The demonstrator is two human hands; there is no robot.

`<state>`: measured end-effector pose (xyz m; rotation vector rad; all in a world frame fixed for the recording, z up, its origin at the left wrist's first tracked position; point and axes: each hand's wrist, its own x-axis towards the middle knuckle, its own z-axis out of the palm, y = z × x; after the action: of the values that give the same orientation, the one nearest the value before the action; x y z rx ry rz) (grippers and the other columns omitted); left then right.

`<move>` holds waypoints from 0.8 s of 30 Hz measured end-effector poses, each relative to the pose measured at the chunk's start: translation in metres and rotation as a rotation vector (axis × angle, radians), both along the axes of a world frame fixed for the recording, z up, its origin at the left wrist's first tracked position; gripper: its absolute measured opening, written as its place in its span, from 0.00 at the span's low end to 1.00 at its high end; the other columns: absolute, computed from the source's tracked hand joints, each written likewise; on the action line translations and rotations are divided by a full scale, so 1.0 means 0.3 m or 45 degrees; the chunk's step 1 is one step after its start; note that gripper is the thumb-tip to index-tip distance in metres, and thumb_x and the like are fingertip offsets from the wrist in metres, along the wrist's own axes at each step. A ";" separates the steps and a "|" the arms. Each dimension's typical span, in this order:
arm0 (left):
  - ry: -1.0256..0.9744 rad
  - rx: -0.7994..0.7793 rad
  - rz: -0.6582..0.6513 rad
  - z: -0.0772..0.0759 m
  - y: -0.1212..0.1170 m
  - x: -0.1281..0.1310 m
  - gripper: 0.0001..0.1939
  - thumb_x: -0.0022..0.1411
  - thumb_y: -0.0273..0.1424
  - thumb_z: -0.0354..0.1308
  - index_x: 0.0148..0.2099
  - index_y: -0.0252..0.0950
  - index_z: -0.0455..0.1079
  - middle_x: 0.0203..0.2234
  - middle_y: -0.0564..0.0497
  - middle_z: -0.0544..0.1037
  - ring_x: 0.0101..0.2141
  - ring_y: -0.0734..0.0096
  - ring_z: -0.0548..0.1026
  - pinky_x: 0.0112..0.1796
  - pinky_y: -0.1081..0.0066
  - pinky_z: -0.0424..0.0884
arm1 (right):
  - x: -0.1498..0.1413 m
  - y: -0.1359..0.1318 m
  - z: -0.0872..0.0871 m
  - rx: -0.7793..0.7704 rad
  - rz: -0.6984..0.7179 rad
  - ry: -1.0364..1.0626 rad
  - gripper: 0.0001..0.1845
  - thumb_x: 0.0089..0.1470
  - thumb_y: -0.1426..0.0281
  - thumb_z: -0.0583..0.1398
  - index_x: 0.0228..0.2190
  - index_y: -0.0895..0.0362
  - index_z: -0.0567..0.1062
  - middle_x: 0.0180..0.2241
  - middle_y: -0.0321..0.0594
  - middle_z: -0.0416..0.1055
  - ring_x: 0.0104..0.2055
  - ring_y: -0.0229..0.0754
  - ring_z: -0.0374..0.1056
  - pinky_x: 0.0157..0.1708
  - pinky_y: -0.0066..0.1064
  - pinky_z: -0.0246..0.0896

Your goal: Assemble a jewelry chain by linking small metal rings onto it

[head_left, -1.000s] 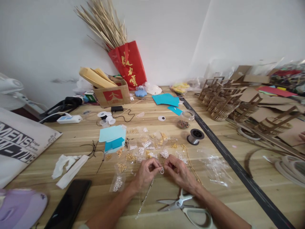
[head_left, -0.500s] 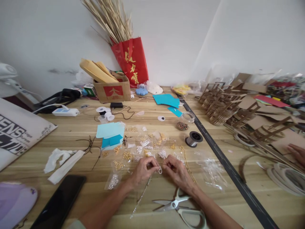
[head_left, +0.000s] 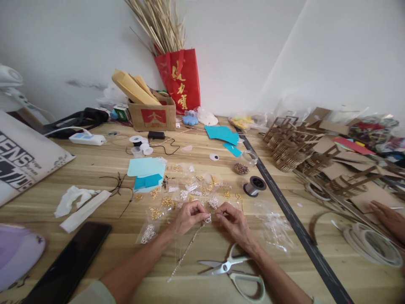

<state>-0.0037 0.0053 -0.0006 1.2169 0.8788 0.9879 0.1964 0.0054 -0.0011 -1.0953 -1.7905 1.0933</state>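
Observation:
My left hand (head_left: 190,217) pinches the upper end of a thin silver chain (head_left: 186,253), where a small ring clasp (head_left: 208,218) stands out beside the fingertips. From there the chain slants down to the left toward the tabletop. A short gap to the right separates the clasp from my right hand (head_left: 232,220), whose thumb and finger are pressed together; what is between them is too small to make out. Below the hands lie scissors (head_left: 225,267) with pale handles, blades apart. Just beyond are small bags of silver findings (head_left: 213,202) and gold findings (head_left: 168,201).
Wire spool (head_left: 255,186), beads (head_left: 241,169) and a plastic bag (head_left: 274,226) sit to the right. A dark strip (head_left: 284,207) crosses the table beside bamboo baskets (head_left: 289,145). Another person's hand (head_left: 387,217) rests far right. A phone (head_left: 71,261) lies at left.
The view has shifted, and more of the other person's hand shows at right. My right fingertips are slightly farther from the clasp. My left hand keeps its pinch on the chain.

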 end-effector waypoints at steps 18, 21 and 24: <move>0.168 0.284 -0.043 -0.028 -0.004 0.002 0.13 0.55 0.34 0.63 0.25 0.34 0.66 0.23 0.50 0.74 0.27 0.71 0.71 0.29 0.73 0.65 | -0.009 -0.021 0.032 0.216 0.001 -0.064 0.13 0.62 0.62 0.54 0.28 0.55 0.69 0.27 0.36 0.64 0.29 0.39 0.62 0.28 0.29 0.57; 0.181 0.287 -0.065 -0.029 -0.004 0.000 0.12 0.56 0.33 0.62 0.25 0.34 0.66 0.24 0.50 0.75 0.27 0.70 0.72 0.30 0.73 0.66 | -0.006 -0.017 0.032 0.223 -0.002 -0.077 0.13 0.62 0.63 0.54 0.28 0.55 0.69 0.27 0.37 0.65 0.29 0.39 0.61 0.28 0.29 0.56; 0.193 0.296 -0.069 -0.030 -0.005 -0.001 0.11 0.55 0.32 0.62 0.25 0.34 0.66 0.24 0.49 0.75 0.27 0.70 0.72 0.30 0.73 0.66 | -0.005 -0.015 0.031 0.227 0.001 -0.092 0.13 0.62 0.63 0.54 0.28 0.56 0.69 0.27 0.37 0.65 0.29 0.39 0.61 0.28 0.29 0.56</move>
<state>-0.0041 0.0038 -0.0096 1.5218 0.8601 0.9835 0.1950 0.0007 0.0081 -1.0376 -1.9045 0.8853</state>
